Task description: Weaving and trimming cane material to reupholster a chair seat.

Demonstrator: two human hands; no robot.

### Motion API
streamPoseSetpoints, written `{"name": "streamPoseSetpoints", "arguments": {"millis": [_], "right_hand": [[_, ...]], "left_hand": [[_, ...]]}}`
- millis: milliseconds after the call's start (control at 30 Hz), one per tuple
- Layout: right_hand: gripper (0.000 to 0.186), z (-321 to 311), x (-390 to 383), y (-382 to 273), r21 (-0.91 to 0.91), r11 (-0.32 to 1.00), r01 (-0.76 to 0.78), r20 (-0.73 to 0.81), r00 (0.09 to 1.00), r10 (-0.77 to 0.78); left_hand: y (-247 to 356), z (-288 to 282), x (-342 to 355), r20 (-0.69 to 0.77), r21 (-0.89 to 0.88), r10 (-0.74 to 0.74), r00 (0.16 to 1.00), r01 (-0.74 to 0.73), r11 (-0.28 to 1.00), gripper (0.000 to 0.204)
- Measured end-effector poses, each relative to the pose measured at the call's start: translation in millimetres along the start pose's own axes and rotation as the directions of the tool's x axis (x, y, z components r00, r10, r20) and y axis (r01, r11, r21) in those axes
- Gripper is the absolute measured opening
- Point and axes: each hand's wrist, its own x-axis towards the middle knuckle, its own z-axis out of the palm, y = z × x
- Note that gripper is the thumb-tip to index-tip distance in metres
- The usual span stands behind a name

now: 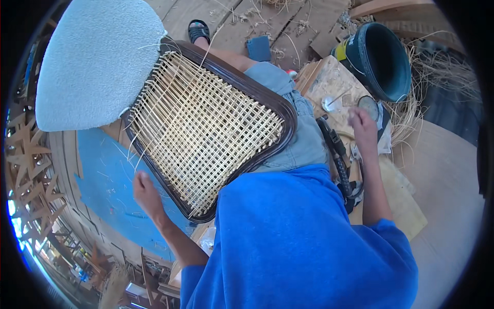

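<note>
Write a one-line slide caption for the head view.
Cane chair seat on the lap; left hand at its frame edge, right hand over a board beside a bucket.

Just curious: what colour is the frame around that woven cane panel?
Dark brown frame, clearest in the head view.

So there's a dark wooden chair frame with a pale woven cane seat lying across the lap. Left hand sits by its lower edge, right hand reaches over the plywood board beside a dark green bucket.
</note>
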Motion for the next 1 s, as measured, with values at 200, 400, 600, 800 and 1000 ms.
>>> {"name": "streamPoseSetpoints", "arguments": {"millis": [200,400,600,800,1000], "right_hand": [[0.031,20.0,-48.6,43.6,-0.314,0.947,0.064,0.025,0.998,-0.06],[0.037,22.4,-69.5,54.0,-0.447,0.884,0.134,0.042,0.991,-0.129],[0.031,-8.4,-62.6,50.8,-0.004,1.0,0.002,-0.152,0.988,-0.002],[0.036,6.0,0.9,-68.7,0.852,0.491,-0.183,0.174,0.983,0.064],[0.037,61.0,69.3,-132.1,0.766,0.599,-0.233,0.412,0.894,-0.179]], "left_hand": [[133.9,70.4,52.6,0.127,-0.254,0.156,0.98,-0.12,0.96,0.033],[181.6,165.8,100.2,0.136,-0.316,0.573,0.808,-0.513,0.798,0.031],[200.0,177.1,98.6,0.271,-0.491,0.52,0.81,-0.348,0.798,0.027],[206.4,178.7,91.3,0.24,-0.576,0.525,0.816,-0.315,0.754,0.029],[222.3,175.9,90.1,0.448,-0.673,0.471,0.76,-0.059,0.737,0.024]]}}
